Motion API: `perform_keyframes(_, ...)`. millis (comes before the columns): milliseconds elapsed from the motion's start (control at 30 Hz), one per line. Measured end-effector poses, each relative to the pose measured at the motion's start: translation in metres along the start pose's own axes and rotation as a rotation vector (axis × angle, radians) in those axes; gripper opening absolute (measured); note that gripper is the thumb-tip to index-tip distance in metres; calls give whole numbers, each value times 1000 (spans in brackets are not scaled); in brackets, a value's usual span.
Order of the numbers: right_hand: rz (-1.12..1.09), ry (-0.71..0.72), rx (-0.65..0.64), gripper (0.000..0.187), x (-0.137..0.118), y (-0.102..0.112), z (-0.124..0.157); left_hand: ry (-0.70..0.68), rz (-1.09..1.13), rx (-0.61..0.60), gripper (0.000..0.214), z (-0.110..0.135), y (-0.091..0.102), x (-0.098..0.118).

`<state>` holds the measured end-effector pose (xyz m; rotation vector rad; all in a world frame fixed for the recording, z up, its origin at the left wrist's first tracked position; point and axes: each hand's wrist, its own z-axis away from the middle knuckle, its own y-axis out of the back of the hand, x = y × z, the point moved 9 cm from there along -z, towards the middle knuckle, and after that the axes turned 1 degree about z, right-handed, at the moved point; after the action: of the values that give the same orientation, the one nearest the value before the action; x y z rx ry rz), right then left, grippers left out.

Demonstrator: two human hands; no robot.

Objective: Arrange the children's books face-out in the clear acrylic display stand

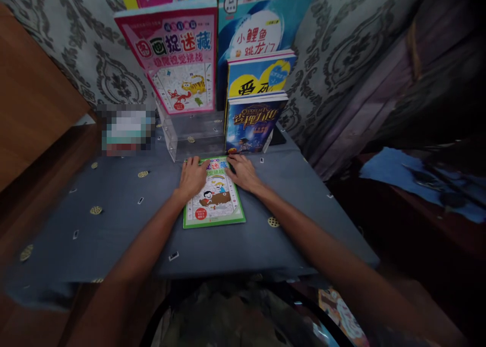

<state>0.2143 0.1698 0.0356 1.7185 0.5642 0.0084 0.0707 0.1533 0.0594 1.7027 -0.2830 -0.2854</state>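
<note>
A green-bordered picture book lies face up on the cloth-covered table, its cartoon children on a brown log facing me. My left hand grips its upper left side, thumb over the cover and fingers bent at the top edge. At the upper right corner, my right hand holds the book between thumb and fingers. Both hands hide part of the printed title. Just behind my hands stands a clear plastic book rack. A pink-bordered picture book leans upright in its left side.
On the rack's right stand a dark blue book, a yellow and blue book and a tall teal book. A blurred-out item sits at the table's back left. Patterned curtains hang behind the grey-blue tablecloth.
</note>
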Motion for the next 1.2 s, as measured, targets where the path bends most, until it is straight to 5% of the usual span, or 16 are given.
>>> perform_keyframes(1200, -11, 60, -38, 48, -7, 0, 25, 1, 67, 26, 44, 1, -3, -5)
